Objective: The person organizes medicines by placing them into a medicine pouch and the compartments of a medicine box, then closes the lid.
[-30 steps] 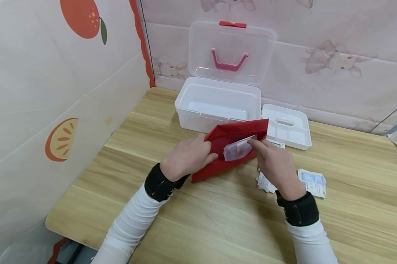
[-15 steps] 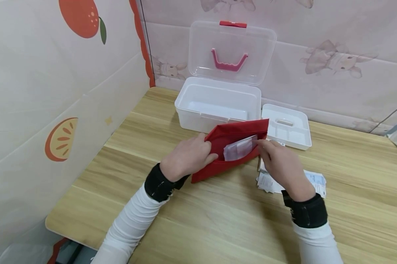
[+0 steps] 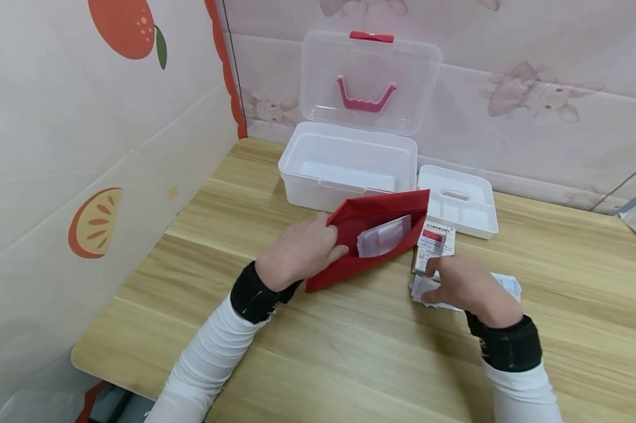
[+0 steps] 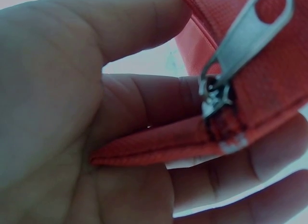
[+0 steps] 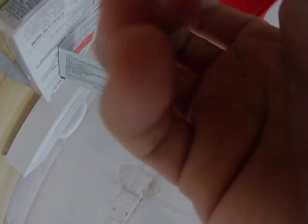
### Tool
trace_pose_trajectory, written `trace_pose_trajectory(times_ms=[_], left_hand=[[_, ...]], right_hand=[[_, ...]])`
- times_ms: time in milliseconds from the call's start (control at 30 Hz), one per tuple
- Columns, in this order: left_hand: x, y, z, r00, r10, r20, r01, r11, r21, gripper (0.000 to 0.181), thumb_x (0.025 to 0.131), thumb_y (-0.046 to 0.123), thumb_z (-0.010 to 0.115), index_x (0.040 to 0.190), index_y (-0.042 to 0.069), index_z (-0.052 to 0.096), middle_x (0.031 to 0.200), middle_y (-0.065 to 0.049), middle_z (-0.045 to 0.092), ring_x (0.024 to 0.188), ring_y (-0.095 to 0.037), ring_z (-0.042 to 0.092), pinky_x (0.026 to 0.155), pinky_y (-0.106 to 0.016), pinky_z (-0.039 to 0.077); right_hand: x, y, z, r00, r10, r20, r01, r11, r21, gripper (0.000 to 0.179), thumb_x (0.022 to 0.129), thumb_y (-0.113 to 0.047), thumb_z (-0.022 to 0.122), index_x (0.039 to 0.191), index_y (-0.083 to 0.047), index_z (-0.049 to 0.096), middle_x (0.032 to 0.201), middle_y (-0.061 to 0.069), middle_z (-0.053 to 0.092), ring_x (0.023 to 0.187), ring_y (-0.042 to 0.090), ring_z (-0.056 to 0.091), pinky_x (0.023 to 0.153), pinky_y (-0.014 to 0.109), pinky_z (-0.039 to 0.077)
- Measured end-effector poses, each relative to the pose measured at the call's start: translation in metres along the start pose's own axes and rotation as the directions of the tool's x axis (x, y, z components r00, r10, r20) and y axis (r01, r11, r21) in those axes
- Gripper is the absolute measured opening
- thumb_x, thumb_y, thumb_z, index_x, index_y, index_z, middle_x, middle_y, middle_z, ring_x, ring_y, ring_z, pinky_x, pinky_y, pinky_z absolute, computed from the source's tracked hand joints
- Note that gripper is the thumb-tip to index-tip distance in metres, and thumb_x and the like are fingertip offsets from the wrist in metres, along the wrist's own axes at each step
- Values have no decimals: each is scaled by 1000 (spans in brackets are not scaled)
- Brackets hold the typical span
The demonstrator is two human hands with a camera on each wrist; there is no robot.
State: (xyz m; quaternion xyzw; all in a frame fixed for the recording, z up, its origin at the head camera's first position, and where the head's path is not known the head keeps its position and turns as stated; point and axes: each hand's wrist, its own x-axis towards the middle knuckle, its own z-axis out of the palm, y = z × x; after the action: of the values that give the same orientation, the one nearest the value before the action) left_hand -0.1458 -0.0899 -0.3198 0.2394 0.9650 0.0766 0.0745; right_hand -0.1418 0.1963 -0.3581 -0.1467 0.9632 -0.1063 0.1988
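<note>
A: Where to find the pouch [image 3: 385, 205]?

B: In front of the box [image 3: 310, 192], over the table [image 3: 350, 358]; red, slanting up to the right, gaping at the mouth. Whether touching the table, can't tell.

A: And inside it?

B: Can see a pale packet [image 3: 384, 237], lying aslant towards the right end.

A: Held how?

B: Gripped at the left end by the left hand [image 3: 302, 247], with fingers over the far lip and thumb by the near one. In the left wrist view, can also make out a metal zip pull [image 4: 245, 43] beside the fingers.

A: What about the right hand [image 3: 468, 285]?

B: Off the pouch, with fingers loosely bent and thumb apart, seemingly gripping nothing. Near the carton [image 3: 435, 238] and above the flat packs [image 3: 509, 286], but blurred in the right wrist view, so can't swear to contact with either.

A: Care to describe the carton?

B: White, printed, marked with red, just right of the pouch and in front of the tray [image 3: 471, 218].

A: And farther out?

B: To the right of the box, notice that tray, white and divided. Behind the box, see the clear lid [image 3: 371, 66] raised, with a pink handle [image 3: 365, 106] and a red latch [image 3: 371, 36]. Beyond, look for rabbits [image 3: 532, 97] on the back wall [image 3: 471, 29]; to the left, for an orange slice [image 3: 94, 223].

A: And at the wrists?

B: Wearing black bands [image 3: 253, 296] over white sleeves [image 3: 214, 355].
</note>
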Motion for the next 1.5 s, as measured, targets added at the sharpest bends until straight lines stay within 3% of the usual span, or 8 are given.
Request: trace_pose_trajectory(times_ms=[100,233,400,633,833,1033,1167,1500], left_hand=[[0,0,0,1000,2,3,-2,1000,3,33,98,35,62,97,4,72,107,-13,62,87,-20,59,67,-31,57],[-1,0,-1,1000,0,7,0,1000,-1,33,98,36,62,97,4,72,106,-13,62,86,-20,59,67,-30,57],[-1,0,-1,1000,4,2,-4,1000,0,33,98,36,62,96,4,71,104,-13,62,84,-20,59,66,-31,57],[-2,0,-1,1000,4,6,-4,1000,-7,33,97,35,62,96,4,71,105,-13,62,85,-20,59,66,-31,57],[-2,1,-2,1000,0,10,0,1000,-9,33,98,35,61,96,3,71,104,-13,62,84,-20,59,65,-31,57],[-1,0,-1,1000,-1,10,1,1000,-8,32,98,34,61,97,3,71,105,-14,62,84,-20,60,67,-31,57],[-2,0,-1,1000,3,7,-3,1000,-1,33,98,34,61,98,3,71,106,-14,62,85,-21,60,68,-31,58],[-1,-1,0,1000,14,-2,-14,1000,0,33,98,34,61,99,3,71,106,-14,62,85,-21,60,68,-32,58]], right_hand=[[3,-1,4,997,45,69,-46,999,18,53,69,-34,91,110,-8,69,95,8,67,80,24,54,67,34,48],[6,-2,9,993,66,103,-66,998,-5,54,69,-30,91,113,-6,70,97,8,67,80,24,54,70,35,50],[11,-2,14,989,91,112,-90,996,-21,55,69,-27,91,114,-3,70,95,9,67,79,24,54,71,36,51],[16,-1,18,993,62,97,-53,994,-99,52,68,-25,92,109,-2,69,88,8,65,74,25,52,68,36,48],[14,-2,17,993,67,102,-60,996,-73,48,73,-23,89,112,-3,70,89,9,65,74,25,52,66,36,47],[10,-5,16,991,77,107,-72,996,-48,29,84,-21,79,106,-4,71,77,6,57,68,22,50,59,32,39],[9,-7,15,997,41,60,-37,997,-62,14,89,-16,72,95,-3,71,68,4,51,62,19,47,55,30,36],[3,-6,9,996,-25,-86,16,994,-110,6,87,-9,70,87,-2,71,65,4,50,60,19,45,52,28,35]])
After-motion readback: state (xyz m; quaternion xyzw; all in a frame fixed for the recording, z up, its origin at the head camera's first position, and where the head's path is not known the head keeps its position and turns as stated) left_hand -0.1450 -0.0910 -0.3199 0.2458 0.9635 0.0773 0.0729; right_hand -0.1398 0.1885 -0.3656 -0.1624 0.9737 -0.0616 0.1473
